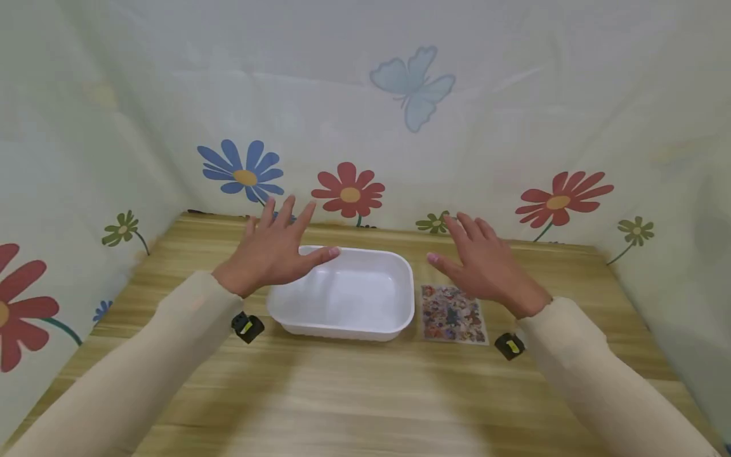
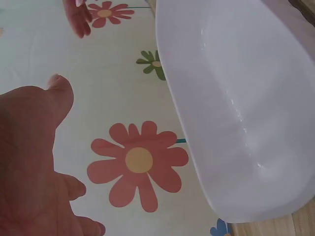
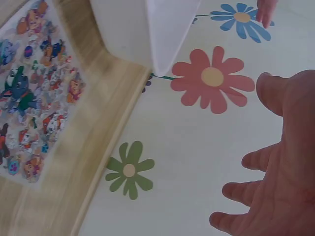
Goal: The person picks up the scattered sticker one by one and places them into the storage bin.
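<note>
A white plastic basin [image 1: 354, 295] with rounded corners stands on the wooden table, nothing inside it. Above its left end my left hand [image 1: 274, 251] is held up, fingers spread and thumb pointing right. To the right of the basin lies a flat square sheet of cartoon stickers [image 1: 454, 317], printed with many small colourful characters. My right hand [image 1: 485, 260] hovers over the sheet's back edge with its fingers spread. Both wrist views show the palms and fingers holding nothing: the left hand [image 2: 29, 157] beside the basin [image 2: 236, 108], the right hand [image 3: 285, 162] away from the sticker sheet [image 3: 37, 98].
The wooden table [image 1: 354, 393] reaches back to a pale curtain [image 1: 285, 95] printed with flowers and a butterfly, which also encloses both sides. A small black device with a yellow label [image 1: 247, 327] shows at the left wrist, and a similar device [image 1: 509, 346] at the right.
</note>
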`<action>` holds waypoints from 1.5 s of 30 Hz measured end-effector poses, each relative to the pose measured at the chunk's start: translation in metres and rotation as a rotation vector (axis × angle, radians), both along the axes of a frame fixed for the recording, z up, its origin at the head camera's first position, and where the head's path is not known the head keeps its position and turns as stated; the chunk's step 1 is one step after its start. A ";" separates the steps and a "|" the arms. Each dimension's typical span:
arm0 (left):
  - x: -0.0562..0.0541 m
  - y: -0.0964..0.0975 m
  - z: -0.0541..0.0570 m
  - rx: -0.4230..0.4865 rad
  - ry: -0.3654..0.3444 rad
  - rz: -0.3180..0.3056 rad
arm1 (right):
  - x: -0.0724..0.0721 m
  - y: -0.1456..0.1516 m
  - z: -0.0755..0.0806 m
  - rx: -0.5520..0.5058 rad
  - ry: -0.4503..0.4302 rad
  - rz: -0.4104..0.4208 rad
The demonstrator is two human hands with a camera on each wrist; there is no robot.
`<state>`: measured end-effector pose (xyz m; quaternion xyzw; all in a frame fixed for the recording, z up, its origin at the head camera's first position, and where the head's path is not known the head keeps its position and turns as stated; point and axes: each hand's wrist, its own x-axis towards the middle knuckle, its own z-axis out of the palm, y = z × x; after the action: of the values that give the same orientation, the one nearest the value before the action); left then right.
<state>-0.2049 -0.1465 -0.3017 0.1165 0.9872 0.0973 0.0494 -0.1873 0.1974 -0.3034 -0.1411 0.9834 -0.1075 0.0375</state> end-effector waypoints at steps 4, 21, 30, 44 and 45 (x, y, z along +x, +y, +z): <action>0.002 -0.003 -0.008 0.017 0.023 0.005 | 0.003 0.004 -0.006 0.001 0.010 -0.008; 0.011 -0.016 -0.035 0.014 0.058 -0.036 | 0.009 0.006 -0.028 -0.034 0.029 -0.032; 0.012 -0.027 -0.053 0.083 0.012 -0.063 | 0.010 0.006 -0.041 -0.037 0.009 -0.035; 0.013 -0.047 -0.080 0.280 -0.090 -0.081 | 0.014 0.007 -0.050 -0.040 0.019 -0.020; 0.013 -0.048 -0.081 0.284 -0.090 -0.075 | 0.014 0.008 -0.051 -0.040 0.016 -0.021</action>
<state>-0.1921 -0.1948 -0.3830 0.1548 0.9552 0.2390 0.0805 -0.1733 0.2051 -0.3542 -0.1322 0.9828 -0.1264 0.0258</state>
